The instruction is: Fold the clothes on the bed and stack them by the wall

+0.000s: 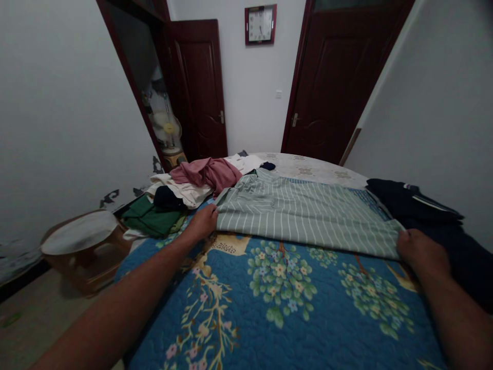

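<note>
Quilt (327,303) lies under striped garment (304,213), held btwn L hand (205,222) & R hand (423,254)

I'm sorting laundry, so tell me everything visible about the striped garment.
The striped garment is pale grey-green with white stripes, in thin-looking, lightly creased cloth. It is spread sideways over the blue floral quilt, its near edge fairly straight. The left hand grips its left end; the right hand grips its right end.

The wall clock (261,24) bears hour numerals (261,15); 12 stands at the top (several others are blurred).
</note>
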